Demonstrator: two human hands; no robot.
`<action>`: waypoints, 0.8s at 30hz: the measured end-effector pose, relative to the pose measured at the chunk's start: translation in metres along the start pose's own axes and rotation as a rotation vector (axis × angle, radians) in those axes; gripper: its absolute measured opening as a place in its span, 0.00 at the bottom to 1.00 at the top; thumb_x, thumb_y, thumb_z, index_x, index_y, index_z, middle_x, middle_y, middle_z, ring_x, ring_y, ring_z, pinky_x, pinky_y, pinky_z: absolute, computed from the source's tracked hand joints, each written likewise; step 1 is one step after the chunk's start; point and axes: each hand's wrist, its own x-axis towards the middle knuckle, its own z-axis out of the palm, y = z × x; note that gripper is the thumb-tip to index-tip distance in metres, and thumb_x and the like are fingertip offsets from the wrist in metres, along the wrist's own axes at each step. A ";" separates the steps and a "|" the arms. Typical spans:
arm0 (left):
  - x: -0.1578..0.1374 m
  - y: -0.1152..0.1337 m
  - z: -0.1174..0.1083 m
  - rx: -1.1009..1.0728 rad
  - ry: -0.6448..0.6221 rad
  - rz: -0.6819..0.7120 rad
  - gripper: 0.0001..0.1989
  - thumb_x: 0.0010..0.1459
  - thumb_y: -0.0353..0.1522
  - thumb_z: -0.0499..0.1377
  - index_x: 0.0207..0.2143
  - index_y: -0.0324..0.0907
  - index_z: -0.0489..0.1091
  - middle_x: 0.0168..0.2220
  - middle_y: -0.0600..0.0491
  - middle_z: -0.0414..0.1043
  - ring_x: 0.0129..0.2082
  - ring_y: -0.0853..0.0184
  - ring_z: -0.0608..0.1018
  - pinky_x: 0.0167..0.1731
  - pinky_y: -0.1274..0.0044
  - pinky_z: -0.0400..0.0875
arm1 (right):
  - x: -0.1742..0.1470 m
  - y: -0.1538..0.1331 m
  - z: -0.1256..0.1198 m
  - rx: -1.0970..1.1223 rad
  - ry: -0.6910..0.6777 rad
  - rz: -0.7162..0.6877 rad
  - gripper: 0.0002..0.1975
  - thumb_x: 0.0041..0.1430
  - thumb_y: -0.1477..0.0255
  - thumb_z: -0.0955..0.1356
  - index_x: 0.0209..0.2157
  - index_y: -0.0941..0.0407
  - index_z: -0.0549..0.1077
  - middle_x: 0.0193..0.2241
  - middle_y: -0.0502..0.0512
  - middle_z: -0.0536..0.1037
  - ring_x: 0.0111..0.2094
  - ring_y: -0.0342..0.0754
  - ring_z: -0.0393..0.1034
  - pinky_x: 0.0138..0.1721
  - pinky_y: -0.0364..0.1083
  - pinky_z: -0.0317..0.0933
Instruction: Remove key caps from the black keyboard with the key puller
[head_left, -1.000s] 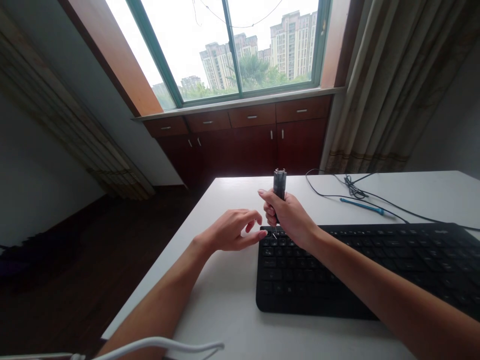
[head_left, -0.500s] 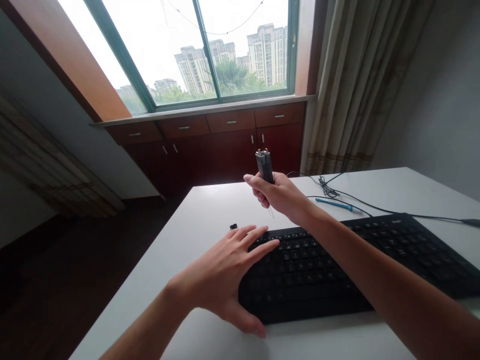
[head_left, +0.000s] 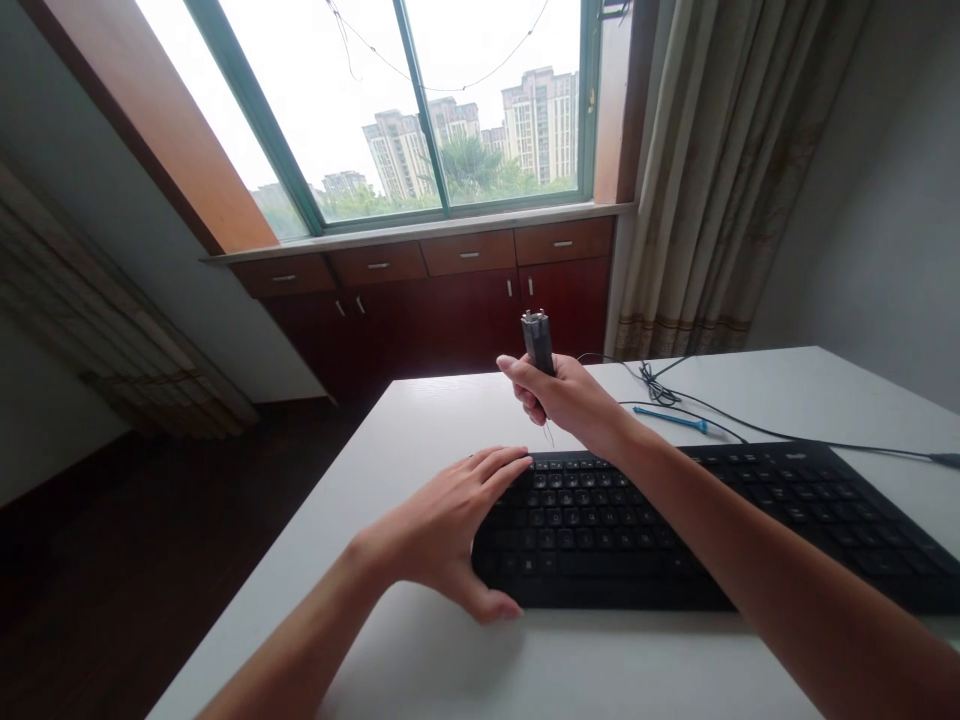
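A black keyboard lies on the white table. My left hand spans its left end, fingers together at the back corner and thumb at the front edge, gripping it. Above the keyboard's back edge, my right hand is closed around a dark grey keycap puller. Short metal prongs stick up from the puller's top, and thin wire shows below my fist. My right forearm covers part of the keys.
Behind the keyboard, a blue slender tool lies beside a bundled black cable. The white table ends at the left and far sides. Beyond it stand red-brown cabinets under a window.
My left hand's spread fingers have drawn together at the keyboard's back left corner. A small black piece there is now hidden. The keyboard's front edge has shifted away from me. My right hand keeps its hold.
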 end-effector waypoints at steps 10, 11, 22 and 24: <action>-0.005 -0.026 0.002 -0.052 0.179 -0.014 0.46 0.54 0.57 0.64 0.66 0.44 0.55 0.63 0.39 0.64 0.59 0.48 0.70 0.57 0.56 0.71 | -0.006 0.038 0.025 0.360 0.013 0.104 0.24 0.58 0.61 0.72 0.22 0.52 0.54 0.16 0.39 0.51 0.19 0.38 0.43 0.22 0.44 0.42; -0.004 -0.025 0.001 -0.024 0.183 0.001 0.44 0.53 0.57 0.65 0.64 0.44 0.57 0.61 0.40 0.67 0.57 0.49 0.71 0.55 0.57 0.72 | -0.007 0.044 0.027 0.365 0.016 0.109 0.24 0.58 0.61 0.72 0.22 0.52 0.54 0.16 0.40 0.51 0.19 0.39 0.43 0.22 0.44 0.43; -0.006 -0.031 -0.004 0.102 0.178 -0.055 0.35 0.56 0.57 0.63 0.54 0.42 0.62 0.37 0.50 0.74 0.33 0.60 0.75 0.35 0.67 0.71 | -0.013 0.065 0.037 0.384 0.043 0.076 0.23 0.59 0.58 0.72 0.21 0.53 0.58 0.19 0.43 0.59 0.22 0.41 0.52 0.28 0.45 0.53; -0.006 -0.030 -0.003 0.105 0.165 -0.058 0.34 0.56 0.57 0.62 0.52 0.42 0.64 0.35 0.51 0.74 0.32 0.61 0.76 0.34 0.69 0.70 | -0.014 0.068 0.038 0.363 0.042 0.077 0.23 0.59 0.58 0.72 0.22 0.53 0.59 0.19 0.43 0.60 0.22 0.41 0.53 0.28 0.45 0.53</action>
